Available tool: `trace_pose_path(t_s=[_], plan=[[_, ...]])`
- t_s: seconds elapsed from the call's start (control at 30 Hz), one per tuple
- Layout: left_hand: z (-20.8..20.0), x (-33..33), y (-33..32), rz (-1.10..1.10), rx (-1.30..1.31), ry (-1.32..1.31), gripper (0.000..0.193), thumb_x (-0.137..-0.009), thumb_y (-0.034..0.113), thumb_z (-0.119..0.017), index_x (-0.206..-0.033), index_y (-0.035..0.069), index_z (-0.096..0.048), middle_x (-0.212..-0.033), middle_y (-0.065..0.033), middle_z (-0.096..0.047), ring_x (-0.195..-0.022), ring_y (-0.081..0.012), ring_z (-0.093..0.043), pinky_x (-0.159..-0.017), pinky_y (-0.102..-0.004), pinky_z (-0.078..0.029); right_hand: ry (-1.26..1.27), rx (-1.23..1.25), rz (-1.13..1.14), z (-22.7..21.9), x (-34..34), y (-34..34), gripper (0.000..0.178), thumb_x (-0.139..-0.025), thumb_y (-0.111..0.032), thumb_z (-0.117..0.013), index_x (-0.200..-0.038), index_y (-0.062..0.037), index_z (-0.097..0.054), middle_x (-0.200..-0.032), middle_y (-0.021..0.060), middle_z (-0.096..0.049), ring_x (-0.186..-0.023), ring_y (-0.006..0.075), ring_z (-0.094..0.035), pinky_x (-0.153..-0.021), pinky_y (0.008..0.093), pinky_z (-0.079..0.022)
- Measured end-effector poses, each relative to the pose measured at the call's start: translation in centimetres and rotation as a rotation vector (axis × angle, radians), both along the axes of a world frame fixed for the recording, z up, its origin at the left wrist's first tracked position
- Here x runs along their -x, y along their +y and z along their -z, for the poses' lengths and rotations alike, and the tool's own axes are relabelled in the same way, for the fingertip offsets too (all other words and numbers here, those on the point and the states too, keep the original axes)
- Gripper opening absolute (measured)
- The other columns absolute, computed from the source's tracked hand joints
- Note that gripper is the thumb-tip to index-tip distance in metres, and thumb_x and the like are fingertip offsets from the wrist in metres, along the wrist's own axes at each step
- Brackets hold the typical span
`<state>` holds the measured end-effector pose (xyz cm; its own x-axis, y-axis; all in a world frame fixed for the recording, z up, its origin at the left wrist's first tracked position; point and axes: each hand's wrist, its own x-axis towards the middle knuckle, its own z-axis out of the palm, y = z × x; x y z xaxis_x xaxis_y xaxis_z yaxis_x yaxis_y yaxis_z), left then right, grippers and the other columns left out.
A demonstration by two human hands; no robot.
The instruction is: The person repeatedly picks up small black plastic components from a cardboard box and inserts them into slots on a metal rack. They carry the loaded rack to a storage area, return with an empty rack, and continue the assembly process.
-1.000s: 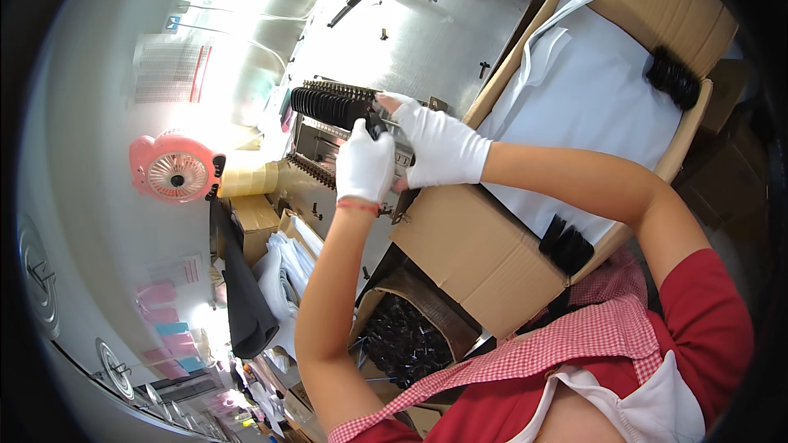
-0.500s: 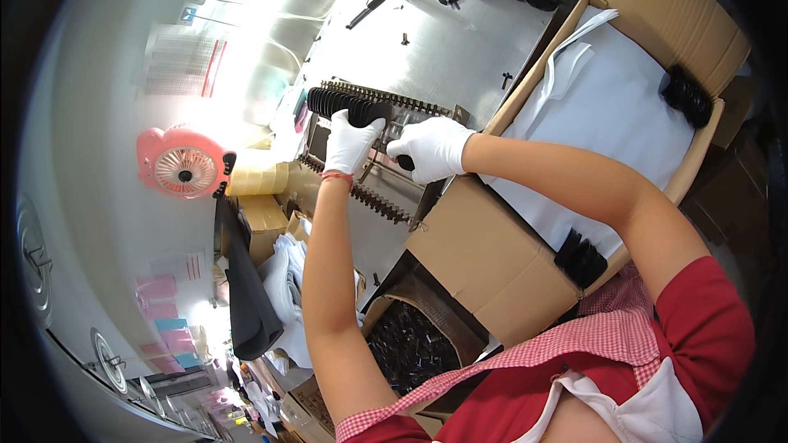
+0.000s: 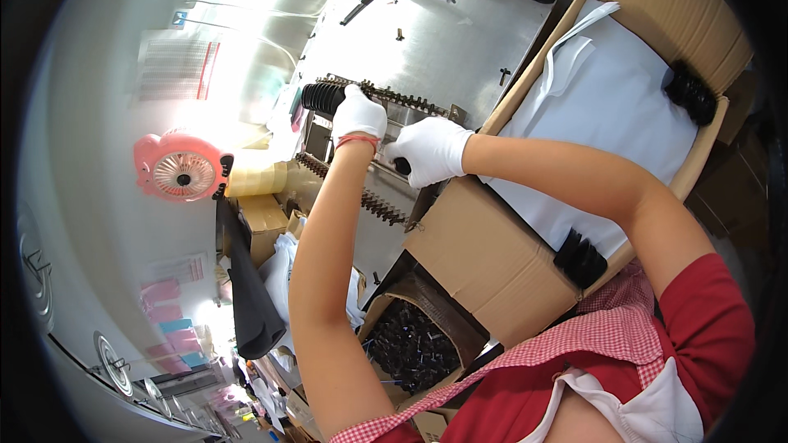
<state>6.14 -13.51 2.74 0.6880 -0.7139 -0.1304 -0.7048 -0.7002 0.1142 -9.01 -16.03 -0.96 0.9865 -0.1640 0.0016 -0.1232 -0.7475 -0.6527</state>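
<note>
My left hand, in a white glove, is closed at the right end of a row of thin black discs. The discs stand packed side by side, and the hand covers the row's end; the fingertips are mostly hidden. Beneath lies a metal rack with toothed rails. Just right of it, my gloved right hand is closed around a small black round-ended piece, whose end pokes out below the fingers. The rest of that piece is hidden.
An open cardboard box with white sheets and black bundles stands at the right. Nearer is a carton of black pieces. A pink fan is at the left. Screws and a black pen lie on the metal table.
My left hand has shifted slightly right and up, and its forearm has swung; it now covers more of the disc row's right end. My right hand stays nearly still, holding the black piece.
</note>
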Motion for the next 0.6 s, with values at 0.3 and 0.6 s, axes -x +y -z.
trace_pose_path(t_s=[0.3, 0.6], plan=[[1.0, -0.4, 7.9, 0.19, 0.331, 0.467, 0.041, -0.095, 0.021, -0.046, -0.129, -0.002, -0.051, -0.114, -0.021, -0.066, -0.106, -0.0275, -0.065, -0.091, -0.039, -0.05, -0.602, -0.288, 0.373, 2.9, -1.7, 1.9, 0.087, -0.064, -0.026, -0.089, -0.139, -0.0064, -0.049, -0.133, 0.0207, -0.051, -0.123, 0.0368, -0.053, -0.105, 0.0402, -0.046], [0.3, -8.5, 8.0, 0.069, 0.436, 0.328, 0.045, -0.087, 0.022, -0.071, -0.12, -0.004, -0.055, -0.107, -0.0143, -0.066, -0.098, -0.0219, -0.065, -0.083, -0.0331, -0.052, -0.256, -0.238, 0.269, 0.2, -3.3, 1.1, 0.052, -0.075, -0.019, -0.07, -0.125, -0.0137, -0.06, -0.119, 0.0254, -0.055, -0.106, 0.0393, -0.062, -0.092, 0.0435, -0.052]])
